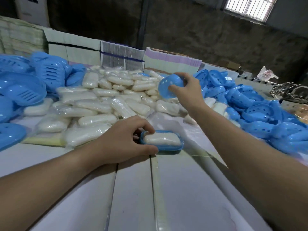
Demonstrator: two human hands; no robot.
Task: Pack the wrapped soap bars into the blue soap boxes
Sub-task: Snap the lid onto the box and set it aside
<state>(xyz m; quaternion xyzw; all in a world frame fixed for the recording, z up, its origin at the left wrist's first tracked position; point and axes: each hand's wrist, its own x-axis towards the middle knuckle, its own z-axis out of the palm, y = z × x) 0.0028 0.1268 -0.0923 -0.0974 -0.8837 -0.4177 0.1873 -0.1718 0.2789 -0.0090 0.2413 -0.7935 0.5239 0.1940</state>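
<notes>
Head view, and we're mid-pack: a wrapped soap bar (161, 139) lies lengthwise in an open blue box base (162, 150) on the worktop (183, 197), and that base is our landmark. The left hand (122, 142) has it by its left end, fingers curled over the rim onto the soap, thumb pressed against the near edge. Beyond the base and up to its right, the right hand (187, 90) is off the worktop, fingers and thumb wrapped round a perforated blue lid (167, 87), holes facing the camera. Behind the base sits the big heap of wrapped soap bars (103, 104). To its right, a pile of perforated blue lids (260, 114); to its far left, a pile of slotted blue box parts (25, 90). Behind all that, strapped bundles of flat cartons (122, 55).

Judging the step: lid to base comes next, and here's the danger. The lid is tilted and turned away from the base's long axis; brought down like that, it could catch one rim and refuse to seat. The soap stands proud of the base, so loose wrapper may get pinched in the seam. And those left fingers lie right over the rim, where they could block the closing lid unless cleared.
</notes>
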